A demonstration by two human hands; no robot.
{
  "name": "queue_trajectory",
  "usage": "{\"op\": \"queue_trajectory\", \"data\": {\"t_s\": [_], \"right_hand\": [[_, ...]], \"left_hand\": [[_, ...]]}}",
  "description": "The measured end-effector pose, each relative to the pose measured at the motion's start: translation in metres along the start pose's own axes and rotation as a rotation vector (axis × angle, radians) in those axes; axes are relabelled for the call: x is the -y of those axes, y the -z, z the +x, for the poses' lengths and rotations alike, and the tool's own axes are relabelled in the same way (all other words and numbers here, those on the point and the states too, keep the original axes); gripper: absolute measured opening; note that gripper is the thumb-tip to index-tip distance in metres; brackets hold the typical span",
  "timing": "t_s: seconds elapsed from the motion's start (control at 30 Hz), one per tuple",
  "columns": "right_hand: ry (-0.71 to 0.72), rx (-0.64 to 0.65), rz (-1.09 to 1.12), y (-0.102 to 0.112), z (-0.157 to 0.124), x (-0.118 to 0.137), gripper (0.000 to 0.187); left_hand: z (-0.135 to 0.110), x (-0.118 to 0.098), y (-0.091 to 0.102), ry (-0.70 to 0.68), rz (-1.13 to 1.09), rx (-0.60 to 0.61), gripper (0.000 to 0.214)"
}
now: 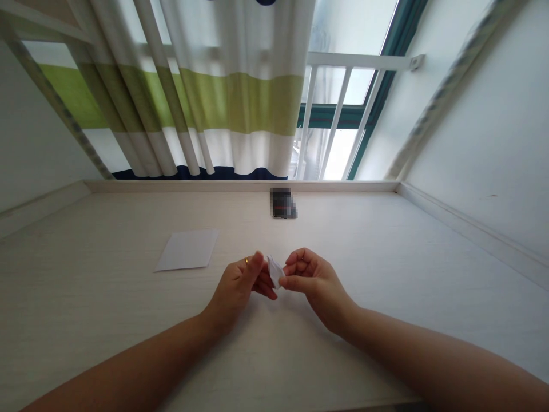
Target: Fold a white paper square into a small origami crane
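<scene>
A small folded piece of white paper (274,270) is held between both hands just above the pale wooden table (386,257). My left hand (240,286), with a gold ring on one finger, pinches its left side. My right hand (311,280) pinches its right side with thumb and curled fingers. Most of the paper is hidden by the fingers.
A flat white sheet of paper (187,250) lies on the table to the left, beyond my left hand. A small dark blurred object (283,203) sits near the table's back edge. Behind it hang a green and white striped curtain (206,103) and a window with white bars (338,114).
</scene>
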State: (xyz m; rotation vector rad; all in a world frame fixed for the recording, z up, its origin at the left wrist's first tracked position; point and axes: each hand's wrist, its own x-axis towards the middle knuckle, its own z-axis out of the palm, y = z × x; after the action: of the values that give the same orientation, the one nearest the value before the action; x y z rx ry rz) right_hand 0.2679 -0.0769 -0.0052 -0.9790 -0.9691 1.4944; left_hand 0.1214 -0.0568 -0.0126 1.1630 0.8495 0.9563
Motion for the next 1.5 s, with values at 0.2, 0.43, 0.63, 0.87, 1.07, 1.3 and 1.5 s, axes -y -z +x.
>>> {"op": "queue_trajectory", "data": {"t_s": [0.2,0.43,0.63,0.87,1.07,1.3,1.5], "right_hand": [[0.04,0.008,-0.043,0.0,0.001,0.0,0.025],[0.354,-0.032,-0.609,0.004,0.003,-0.004,0.007],[0.523,-0.041,-0.835,0.007,0.006,-0.001,0.007],[0.742,-0.037,-1.08,0.01,0.003,0.0,0.005],[0.776,-0.034,-1.176,0.01,0.003,0.0,0.005],[0.909,-0.002,-1.203,0.012,0.004,-0.002,0.007],[0.864,-0.003,-1.19,0.011,0.004,0.0,0.007]], "left_hand": [[-0.001,-0.002,-0.004,-0.02,0.039,0.006,0.016],[0.0,-0.001,-0.007,-0.01,-0.025,-0.092,0.019],[-0.002,-0.001,-0.007,-0.009,-0.028,-0.096,0.018],[-0.004,0.0,-0.007,0.002,-0.083,-0.08,0.013],[-0.003,0.001,-0.009,-0.018,-0.102,-0.081,0.013],[-0.003,0.001,-0.009,-0.028,-0.11,-0.088,0.013],[-0.002,0.002,-0.011,-0.039,-0.112,-0.101,0.011]]}}
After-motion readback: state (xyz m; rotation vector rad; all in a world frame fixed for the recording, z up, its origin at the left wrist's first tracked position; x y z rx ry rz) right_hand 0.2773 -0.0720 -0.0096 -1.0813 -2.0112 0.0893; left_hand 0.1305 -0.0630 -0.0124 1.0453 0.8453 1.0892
